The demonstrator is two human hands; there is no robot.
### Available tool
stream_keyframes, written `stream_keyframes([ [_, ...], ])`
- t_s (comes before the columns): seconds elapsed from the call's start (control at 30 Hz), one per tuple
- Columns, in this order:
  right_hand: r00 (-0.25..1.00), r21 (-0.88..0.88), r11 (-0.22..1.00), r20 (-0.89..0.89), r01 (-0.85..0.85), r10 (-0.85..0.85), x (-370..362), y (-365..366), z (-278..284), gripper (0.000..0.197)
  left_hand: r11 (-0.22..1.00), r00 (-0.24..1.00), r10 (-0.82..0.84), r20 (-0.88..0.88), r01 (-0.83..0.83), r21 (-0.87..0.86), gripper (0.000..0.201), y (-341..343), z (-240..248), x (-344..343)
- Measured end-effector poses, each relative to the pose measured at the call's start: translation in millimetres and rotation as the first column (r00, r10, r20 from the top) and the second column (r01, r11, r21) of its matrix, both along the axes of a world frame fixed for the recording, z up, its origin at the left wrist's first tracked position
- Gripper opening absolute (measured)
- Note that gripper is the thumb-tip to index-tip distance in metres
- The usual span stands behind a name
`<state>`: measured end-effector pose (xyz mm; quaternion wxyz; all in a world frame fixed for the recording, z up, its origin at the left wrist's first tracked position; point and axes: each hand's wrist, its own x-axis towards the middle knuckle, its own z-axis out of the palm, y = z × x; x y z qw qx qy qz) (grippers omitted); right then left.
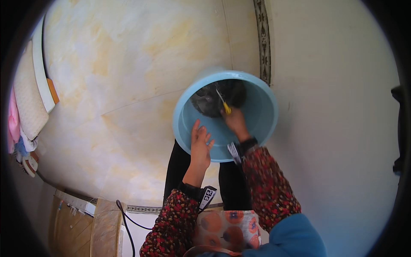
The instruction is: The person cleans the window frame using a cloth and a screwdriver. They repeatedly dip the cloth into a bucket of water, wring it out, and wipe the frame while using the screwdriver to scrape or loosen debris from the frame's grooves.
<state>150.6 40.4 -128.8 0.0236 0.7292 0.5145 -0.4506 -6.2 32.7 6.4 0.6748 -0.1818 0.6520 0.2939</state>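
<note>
Head view: right hand [234, 122] around yellow-handled tool [226, 107] inside blue bucket [262, 107], left hand [200, 143], fingers apart, over its rim [235, 75].

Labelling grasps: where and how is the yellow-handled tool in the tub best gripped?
By its yellow handle, I'd say, coming over the near rim, as the right hand does. The slim metal end slants away into the tub, so the handle is the nearer part, and the tub's wide mouth seems to leave room for that approach.
</note>
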Motion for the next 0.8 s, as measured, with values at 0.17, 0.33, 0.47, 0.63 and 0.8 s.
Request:
stream_keyframes([
  [0.17,0.834,-0.453,0.851,-0.337,0.264,-0.438,-2.1,-3.5,179.7,0.034,0.995,0.992,0.077,0.101,-0.084,0.06,0.061,5.1,-0.5,19.3],
  [0.33,0.9,0.009,0.983,-0.405,0.184,-0.165,-39.6,1.1,199.7,0.027,0.977,0.968,0.159,0.196,-0.182,0.11,0.049,-5.8,-22.5,28.8],
  [0.47,0.932,0.282,0.937,-0.349,0.205,-0.098,-40.0,9.4,130.8,0.024,0.969,0.969,0.211,0.13,-0.19,-0.158,0.036,-12.5,-20.5,21.7],
  [0.63,0.994,0.428,0.903,-0.106,0.029,0.018,-4.9,23.6,68.9,0.025,0.982,0.986,0.126,0.113,-0.139,0.125,0.038,-2.4,-8.4,20.5],
  [0.8,0.985,0.134,0.991,0.17,-0.014,-0.009,21.9,28.1,28.5,0.035,0.994,0.989,0.103,-0.108,-0.098,0.052,0.056,-1.7,1.4,3.5],
])
